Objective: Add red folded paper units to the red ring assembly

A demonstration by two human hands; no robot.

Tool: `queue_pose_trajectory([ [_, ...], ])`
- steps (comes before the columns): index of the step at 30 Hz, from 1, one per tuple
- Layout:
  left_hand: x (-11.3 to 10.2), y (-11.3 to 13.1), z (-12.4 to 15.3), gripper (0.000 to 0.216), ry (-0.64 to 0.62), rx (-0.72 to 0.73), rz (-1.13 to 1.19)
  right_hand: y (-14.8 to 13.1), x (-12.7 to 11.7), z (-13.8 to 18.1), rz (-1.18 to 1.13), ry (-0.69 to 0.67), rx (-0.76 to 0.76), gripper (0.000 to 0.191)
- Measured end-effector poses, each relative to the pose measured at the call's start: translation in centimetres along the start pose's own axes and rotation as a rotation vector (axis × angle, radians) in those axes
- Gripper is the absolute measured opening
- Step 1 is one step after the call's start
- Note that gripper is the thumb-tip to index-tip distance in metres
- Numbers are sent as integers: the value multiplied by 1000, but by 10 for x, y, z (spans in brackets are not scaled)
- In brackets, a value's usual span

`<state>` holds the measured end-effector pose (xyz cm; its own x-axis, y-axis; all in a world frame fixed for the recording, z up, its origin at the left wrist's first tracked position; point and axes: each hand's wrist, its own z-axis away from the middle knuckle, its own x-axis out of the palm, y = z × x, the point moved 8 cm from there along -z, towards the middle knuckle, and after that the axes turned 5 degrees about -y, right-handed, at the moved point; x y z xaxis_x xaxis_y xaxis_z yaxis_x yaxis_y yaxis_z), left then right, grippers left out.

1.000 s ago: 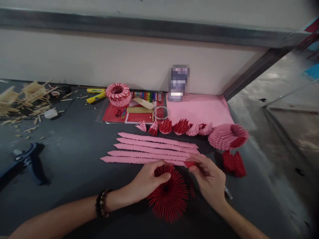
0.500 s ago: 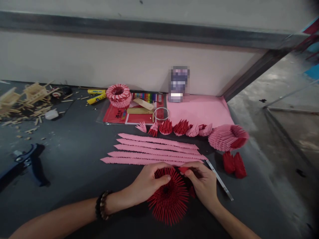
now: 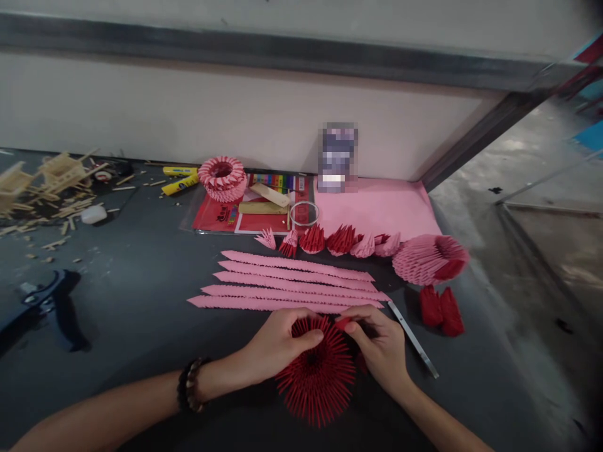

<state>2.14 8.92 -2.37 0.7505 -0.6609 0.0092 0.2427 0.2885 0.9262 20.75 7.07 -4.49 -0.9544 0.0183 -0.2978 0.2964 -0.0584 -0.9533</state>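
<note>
A round piece of red folded paper units (image 3: 320,389), its points fanning outward, lies low in the middle of the view. My left hand (image 3: 287,342) grips its upper left edge, thumb over the top and fingers round the far side. Between the thumb and fingers of my right hand (image 3: 377,345) is a small red folded paper piece (image 3: 343,323), close against the upper right rim of the round piece. Just beyond both hands lie several long pink strips of interlocked folded paper (image 3: 292,292). A dark bead bracelet (image 3: 191,384) circles my left wrist.
Pliers (image 3: 56,307) and scattered wooden sticks (image 3: 61,213) lie left. Behind are a pink-red paper ring (image 3: 222,179), red packet (image 3: 207,216), pink sheets (image 3: 377,201) and small folded clusters (image 3: 342,240). Right: a pink bowl-shaped piece (image 3: 419,260), red stacks (image 3: 441,311), a metal strip (image 3: 414,342).
My right hand has shifted slightly left with the small red piece, nearer the round piece. My left hand keeps its grip. The whole view has shifted slightly.
</note>
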Motion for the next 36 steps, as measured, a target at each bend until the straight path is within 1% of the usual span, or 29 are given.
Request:
queue_pose_trajectory([
  [3, 2, 1, -1, 25, -30, -6, 12, -1, 1, 0, -10, -8, -1, 19],
  [6, 1, 4, -1, 24, -25, 19, 38, -1, 1, -1, 1, -4, 1, 24],
  [9, 1, 4, -1, 24, -15, 16, 80, -2, 0, -1, 40, 3, 5, 23],
  [12, 0, -1, 0, 27, 2, -14, 58, 0, 0, -1, 25, -6, 20, 19],
  [14, -1, -6, 1, 28, 20, -40, 30, 1, 1, -1, 12, -21, 25, 19],
  [17, -1, -7, 1, 28, 13, -55, -2, 2, 2, 0, 24, -42, 11, 20],
  [22, 0, 0, 2, 28, -23, -24, -94, 1, 0, 2, -13, 17, -90, 14],
  [24, 1, 3, 3, 28, -24, -7, -126, -1, 1, 2, -10, 16, -118, 13],
  [30, 0, 7, 7, 29, 30, 39, -183, 2, 3, 3, 4, -6, -105, 13],
  [36, 0, 4, 3, 29, 24, 78, -219, 3, 3, 3, 25, -15, -115, 13],
])
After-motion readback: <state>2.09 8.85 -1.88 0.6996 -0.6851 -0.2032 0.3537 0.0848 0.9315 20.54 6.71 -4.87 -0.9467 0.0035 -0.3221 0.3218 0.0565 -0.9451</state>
